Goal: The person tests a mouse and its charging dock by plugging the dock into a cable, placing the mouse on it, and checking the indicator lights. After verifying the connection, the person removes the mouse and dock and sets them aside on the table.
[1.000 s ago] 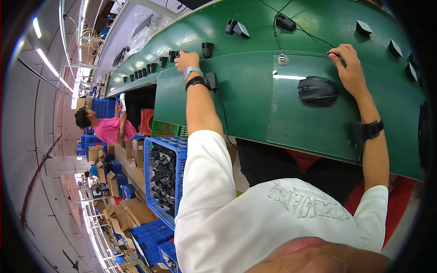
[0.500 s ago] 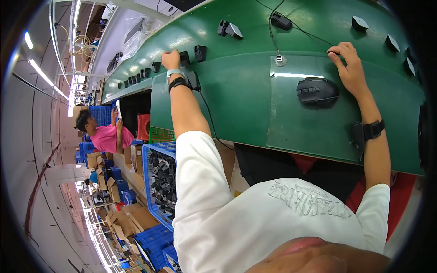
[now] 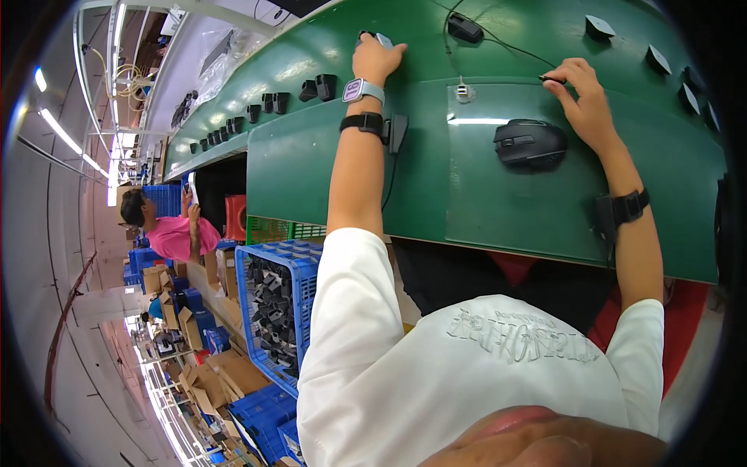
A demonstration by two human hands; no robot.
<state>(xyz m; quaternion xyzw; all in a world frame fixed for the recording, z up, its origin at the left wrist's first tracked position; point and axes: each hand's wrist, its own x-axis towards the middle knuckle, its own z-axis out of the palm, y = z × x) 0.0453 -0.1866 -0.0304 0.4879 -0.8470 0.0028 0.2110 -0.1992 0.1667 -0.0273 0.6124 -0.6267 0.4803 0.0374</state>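
Note:
My left hand reaches to the far side of the green table, thumb spread out to the right. It is over a pair of small black blocks with grey faces, partly covered by my fingers. At the right, my right hand pinches a small dark plug on the end of a thin black cable. A black computer mouse lies below and left of that hand. Beyond the mouse is a metal USB plug. Left of my left hand, several black blocks stand in a curved row.
Another black block sits by the cable at the back, and several grey-faced blocks stand far right. A blue crate of black parts is beside my left arm. A person in pink works farther left, near cardboard boxes and blue bins.
My left hand has left the row of black blocks and moved right and away to the pair of grey-faced blocks. My right hand keeps its pinch on the plug. The view has shifted slightly.

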